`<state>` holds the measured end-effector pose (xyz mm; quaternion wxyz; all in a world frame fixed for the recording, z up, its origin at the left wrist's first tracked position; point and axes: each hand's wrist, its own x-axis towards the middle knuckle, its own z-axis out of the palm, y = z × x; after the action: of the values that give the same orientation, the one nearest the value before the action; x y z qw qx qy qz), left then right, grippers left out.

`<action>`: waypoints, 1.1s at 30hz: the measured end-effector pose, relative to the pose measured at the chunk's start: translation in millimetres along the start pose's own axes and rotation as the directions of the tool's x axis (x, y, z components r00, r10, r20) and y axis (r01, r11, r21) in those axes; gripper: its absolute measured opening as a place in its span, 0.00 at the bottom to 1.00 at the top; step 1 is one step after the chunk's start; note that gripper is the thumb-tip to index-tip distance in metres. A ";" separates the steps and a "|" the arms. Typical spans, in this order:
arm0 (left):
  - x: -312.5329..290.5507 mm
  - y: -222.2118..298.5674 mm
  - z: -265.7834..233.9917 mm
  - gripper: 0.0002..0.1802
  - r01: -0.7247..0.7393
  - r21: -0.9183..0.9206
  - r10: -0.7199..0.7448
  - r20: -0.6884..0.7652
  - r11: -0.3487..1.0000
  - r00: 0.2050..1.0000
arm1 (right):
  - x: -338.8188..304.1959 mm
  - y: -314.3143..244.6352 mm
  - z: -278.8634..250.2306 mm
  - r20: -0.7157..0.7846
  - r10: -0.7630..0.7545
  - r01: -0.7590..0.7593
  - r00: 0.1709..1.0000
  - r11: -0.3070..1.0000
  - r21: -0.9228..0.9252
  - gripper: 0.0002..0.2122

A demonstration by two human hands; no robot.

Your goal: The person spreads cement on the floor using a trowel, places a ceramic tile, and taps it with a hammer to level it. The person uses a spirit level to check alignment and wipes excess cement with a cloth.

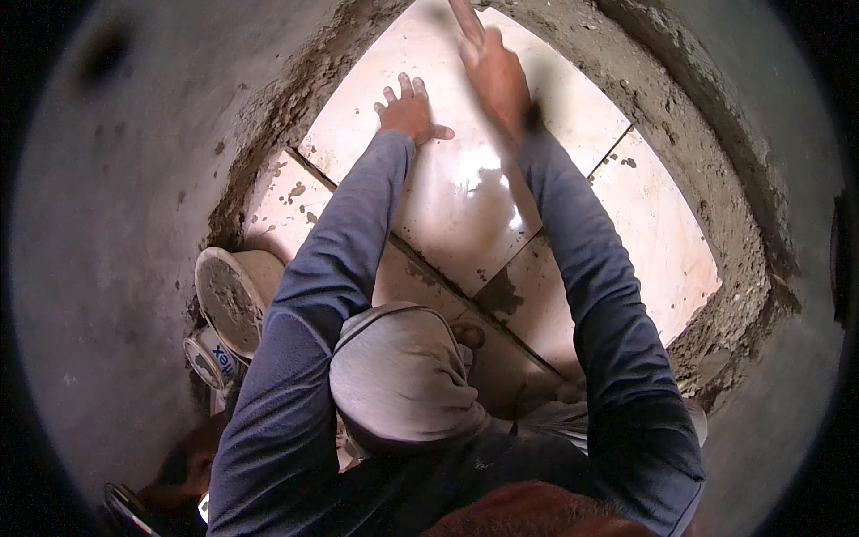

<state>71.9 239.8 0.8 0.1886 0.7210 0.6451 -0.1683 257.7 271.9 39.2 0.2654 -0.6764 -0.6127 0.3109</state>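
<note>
Gripping a brownish handle (465,16), the right hand (497,79) is working as a closed grip above the far part of the large tile (452,201); hand and handle are blurring, and the far end is running out of view. The left hand (409,117) is spreading flat on the same tile, left of the handle, its grip holding nothing. That tile is sitting between rough mortar edges (693,166), with dark joints (433,268) separating it from neighbouring tiles (649,215) on its near sides. If a blow is landing hard or off-centre, the tile could be cracking or chipping; uneven pressure could be sinking one edge below its neighbours. A stray swing could be catching the left hand, since it is resting so near. Beyond the tile's left corner, nearer the person, a beige bucket (259,271) is leaning, grey mortar-like residue (228,300) coating its inside. Just beside it, a smaller white pot (224,360) is lying tilted, its contents too unclear to tell.
</note>
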 end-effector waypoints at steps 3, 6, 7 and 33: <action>0.4 2.0 -1.7 0.76 0.029 -0.017 -0.029 0.048 0.999 0.998 | -1.1 7.3 1.8 0.058 -0.001 0.005 0.998 0.998 -0.060 0.25; -0.6 3.8 -5.9 0.75 0.028 -0.017 -0.027 0.042 0.999 0.999 | -1.9 11.0 1.0 -0.064 -0.109 0.108 0.992 0.994 -0.021 0.23; -3.5 4.5 -5.9 0.75 0.032 -0.014 -0.031 0.066 0.999 0.997 | -2.5 10.6 1.3 0.000 -0.037 0.037 0.999 0.999 -0.020 0.24; -1.7 4.4 -2.2 0.76 -0.002 0.086 -0.003 0.056 0.996 0.998 | -33.4 7.8 -9.0 -0.006 -0.045 0.045 0.999 0.998 -0.040 0.23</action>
<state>76.1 239.0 3.7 0.1754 0.7234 0.6319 -0.2162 267.7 238.0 42.6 0.2610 -0.6687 -0.6329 0.2902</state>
